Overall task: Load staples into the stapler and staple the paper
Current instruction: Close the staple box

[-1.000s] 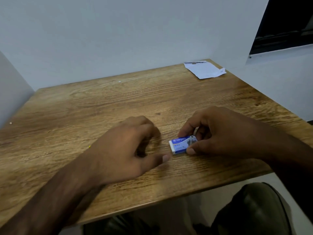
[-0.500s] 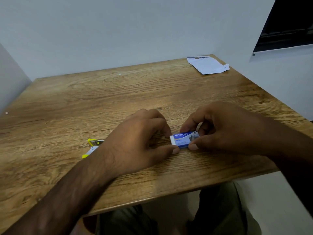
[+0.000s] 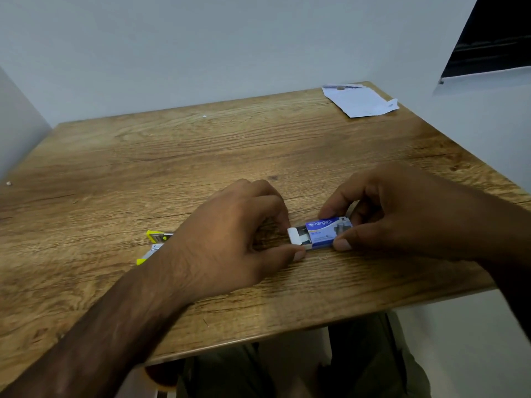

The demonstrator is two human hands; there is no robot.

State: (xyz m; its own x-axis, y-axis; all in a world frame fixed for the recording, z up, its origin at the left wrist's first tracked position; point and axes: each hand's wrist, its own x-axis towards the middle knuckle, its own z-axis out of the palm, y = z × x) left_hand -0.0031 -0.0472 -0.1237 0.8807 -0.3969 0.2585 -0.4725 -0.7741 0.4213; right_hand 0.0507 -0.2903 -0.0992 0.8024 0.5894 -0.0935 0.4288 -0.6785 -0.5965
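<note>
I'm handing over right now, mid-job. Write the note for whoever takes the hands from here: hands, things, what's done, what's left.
Left hand: pinches the white tray, which sticks partly out of the left end of the staple box.
Right hand: grips the staple box, which rests on the table.
Stapler: on the table behind the left wrist, partly hidden.
Paper: at the far right corner, away from both hands.
Done: box partly open.
Left: take out staples, load the stapler, staple the paper.
</note>
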